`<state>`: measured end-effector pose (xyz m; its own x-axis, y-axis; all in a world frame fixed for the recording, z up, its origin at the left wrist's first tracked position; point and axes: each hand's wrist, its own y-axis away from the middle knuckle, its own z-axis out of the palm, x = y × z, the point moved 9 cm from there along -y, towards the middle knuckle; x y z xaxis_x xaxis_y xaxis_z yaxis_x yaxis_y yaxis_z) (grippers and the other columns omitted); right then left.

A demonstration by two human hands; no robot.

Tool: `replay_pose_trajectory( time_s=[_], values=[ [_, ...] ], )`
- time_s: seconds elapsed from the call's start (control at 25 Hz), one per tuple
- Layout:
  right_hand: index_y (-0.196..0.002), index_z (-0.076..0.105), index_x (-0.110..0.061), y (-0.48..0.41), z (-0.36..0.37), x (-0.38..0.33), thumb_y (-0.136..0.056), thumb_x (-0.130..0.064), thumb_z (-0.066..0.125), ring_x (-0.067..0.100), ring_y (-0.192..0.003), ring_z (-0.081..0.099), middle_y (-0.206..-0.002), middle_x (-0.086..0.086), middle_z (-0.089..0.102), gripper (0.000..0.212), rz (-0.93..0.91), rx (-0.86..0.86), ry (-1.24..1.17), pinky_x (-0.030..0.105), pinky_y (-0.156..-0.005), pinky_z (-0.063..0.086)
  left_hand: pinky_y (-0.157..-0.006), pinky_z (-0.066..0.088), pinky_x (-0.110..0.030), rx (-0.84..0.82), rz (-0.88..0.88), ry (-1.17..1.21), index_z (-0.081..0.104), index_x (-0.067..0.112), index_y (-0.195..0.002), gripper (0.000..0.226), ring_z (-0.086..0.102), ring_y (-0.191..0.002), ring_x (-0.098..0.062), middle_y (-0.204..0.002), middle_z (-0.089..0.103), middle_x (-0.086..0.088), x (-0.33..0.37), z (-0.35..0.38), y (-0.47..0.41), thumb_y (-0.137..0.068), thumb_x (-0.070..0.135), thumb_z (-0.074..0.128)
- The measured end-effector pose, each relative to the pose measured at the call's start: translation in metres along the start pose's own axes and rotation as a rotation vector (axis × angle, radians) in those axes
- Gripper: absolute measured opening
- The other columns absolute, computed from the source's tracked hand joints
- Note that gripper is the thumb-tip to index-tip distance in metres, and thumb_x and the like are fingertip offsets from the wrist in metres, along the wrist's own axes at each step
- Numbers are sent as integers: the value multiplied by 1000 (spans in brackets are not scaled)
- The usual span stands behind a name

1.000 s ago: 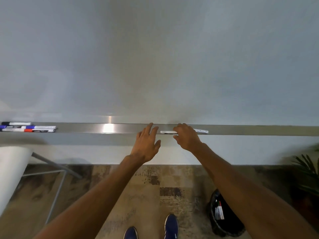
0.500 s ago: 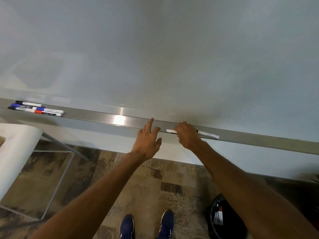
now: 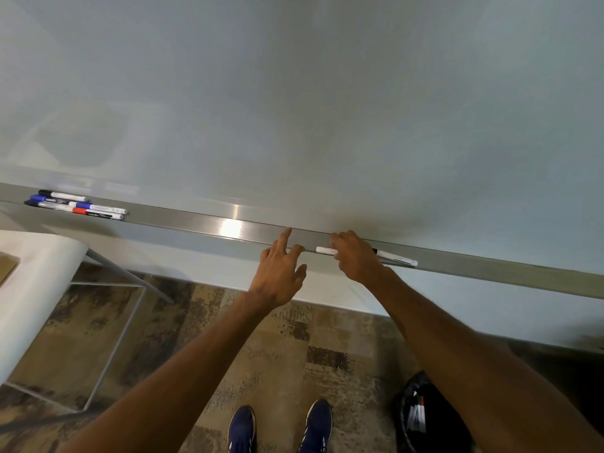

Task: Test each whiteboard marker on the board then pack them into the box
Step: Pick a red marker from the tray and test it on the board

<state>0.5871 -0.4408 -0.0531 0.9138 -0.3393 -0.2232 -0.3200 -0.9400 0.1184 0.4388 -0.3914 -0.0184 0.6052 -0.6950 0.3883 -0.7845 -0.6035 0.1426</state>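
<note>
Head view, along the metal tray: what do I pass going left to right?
On the tray: group of markers → left hand, fingers spread → right hand, gripping a white marker that sticks out either side of it.

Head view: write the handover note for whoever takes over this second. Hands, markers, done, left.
Left hand: open, fingers spread, tips at the tray edge, holding nothing.
Right hand: fingers curled round the marker lying on the tray.
Other markers: a cluster at the tray's far left end.
Whiteboard: no test marks visible.
Box: not plainly in view; a black container on the floor holds what look like markers.
Done: nothing shown tested or packed in a box.
Left: lift this marker, test it, then the rest, then pack all.
</note>
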Motion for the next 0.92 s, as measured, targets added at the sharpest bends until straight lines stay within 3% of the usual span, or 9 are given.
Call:
replay_pose_trajectory(
  time_s=[0.16,0.32,0.4,0.52,0.68,0.8,0.92],
  values=[
    [-101,58,-8,1,-21,-5,-92,-10,66,17,-84,50,-92,3,55,12,13,172,-278,37,-78,54,-120,22,-46,2,-16,13,47,21,-142,43,32,-147,-28,-168,6,-5,-3,-3,1,-103,37,50],
    [-104,61,-8,8,-58,-8,-88,-15,74,11,-77,61,-91,-1,64,21,119,370,-653,14,-66,51,-118,31,-45,33,-48,84,48,19,-143,46,41,-141,-26,-167,11,-4,-6,-17,1,-102,38,52],
    [-103,62,-9,13,-72,-9,-84,-15,78,9,-77,66,-92,-2,69,26,173,421,-842,14,-67,53,-115,36,-42,57,-66,171,46,15,-144,49,40,-141,-27,-164,21,-5,-4,-29,3,-101,37,53],
    [-98,60,-3,17,-80,-16,-81,-4,78,29,-82,74,-92,15,73,25,231,396,-1303,38,-74,62,-106,43,-38,68,-205,570,42,10,-146,53,50,-132,-27,-152,42,-8,-15,-42,6,-101,36,55],
    [-89,57,1,19,-91,-46,-80,11,73,37,-88,73,-92,26,70,21,242,273,-1685,44,-80,61,-99,54,-40,112,-352,1179,56,4,-129,31,68,-106,-29,-123,65,-18,-36,-54,14,-103,20,53],
    [-86,57,0,14,-98,-70,-79,14,72,36,-78,71,-85,26,68,21,241,156,-1719,41,-78,62,-95,56,-42,215,-404,1485,64,1,-109,15,73,-94,-30,-97,74,-16,-56,-72,19,-102,6,52],
    [-84,60,1,7,-105,-96,-77,8,76,32,-65,64,-79,26,66,19,196,-1,-1432,33,-60,57,-94,56,-38,241,-421,1663,65,3,-105,12,71,-97,-27,-100,75,-12,-71,-95,21,-101,7,54]
  ],
)
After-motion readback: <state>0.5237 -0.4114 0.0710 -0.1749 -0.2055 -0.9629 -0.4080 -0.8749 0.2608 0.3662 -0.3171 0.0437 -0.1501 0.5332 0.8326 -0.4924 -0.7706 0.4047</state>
